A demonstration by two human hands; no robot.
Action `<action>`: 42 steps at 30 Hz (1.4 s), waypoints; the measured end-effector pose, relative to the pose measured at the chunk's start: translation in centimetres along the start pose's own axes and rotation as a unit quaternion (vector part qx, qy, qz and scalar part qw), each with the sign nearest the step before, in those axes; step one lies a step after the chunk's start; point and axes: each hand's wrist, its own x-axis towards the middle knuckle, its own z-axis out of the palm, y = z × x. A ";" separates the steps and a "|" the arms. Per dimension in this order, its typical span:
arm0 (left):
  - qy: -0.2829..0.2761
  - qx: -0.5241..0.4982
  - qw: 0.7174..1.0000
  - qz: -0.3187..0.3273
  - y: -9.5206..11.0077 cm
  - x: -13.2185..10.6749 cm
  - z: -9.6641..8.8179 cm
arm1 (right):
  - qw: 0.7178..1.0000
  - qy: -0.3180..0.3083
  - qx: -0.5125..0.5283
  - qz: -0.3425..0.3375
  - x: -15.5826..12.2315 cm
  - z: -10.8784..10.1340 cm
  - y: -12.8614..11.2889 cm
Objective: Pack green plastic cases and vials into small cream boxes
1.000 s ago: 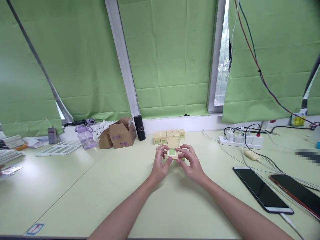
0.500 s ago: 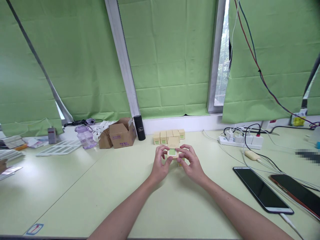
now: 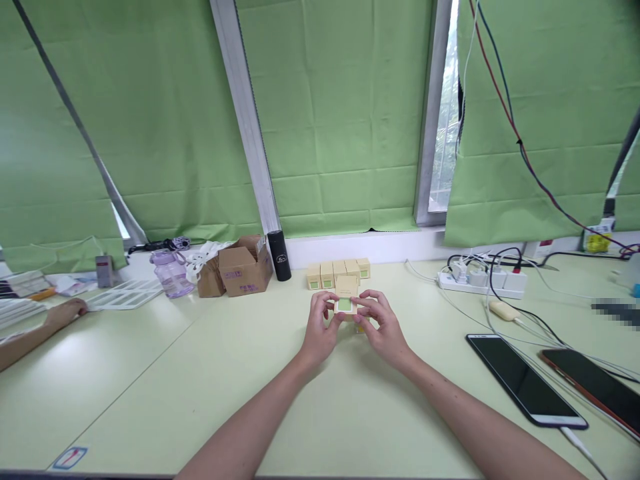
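A small cream cardboard box (image 3: 347, 288) with a green, white-edged window in its front is held up between both hands, over the middle of the table. My left hand (image 3: 321, 330) pinches its left side with thumb and fingers. On the other side, my right hand (image 3: 383, 328) grips the right edge and lower corner. Something small and yellow (image 3: 359, 329) shows just under the box by my right thumb; its kind is unclear. Behind the hands, several similar small boxes (image 3: 327, 275) stand in a row near the wall.
A brown carton (image 3: 246, 272), a black cylinder (image 3: 279, 256) and a purple bottle (image 3: 173, 275) stand at the back left. At far left, another person's hand (image 3: 65, 313) touches a white tray (image 3: 125, 295). Right: a power strip (image 3: 483, 281), cables and two phones (image 3: 525, 380).
Another person's hand and forearm have come in at the far left, and the white tray there has shifted right. My hands and the box stay nearly still.
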 end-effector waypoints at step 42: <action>0.060 0.051 0.994 -0.070 -1.3 0.7 -1.0 | 0.985 -0.051 -0.129 -0.105 -0.7 0.4 -1.1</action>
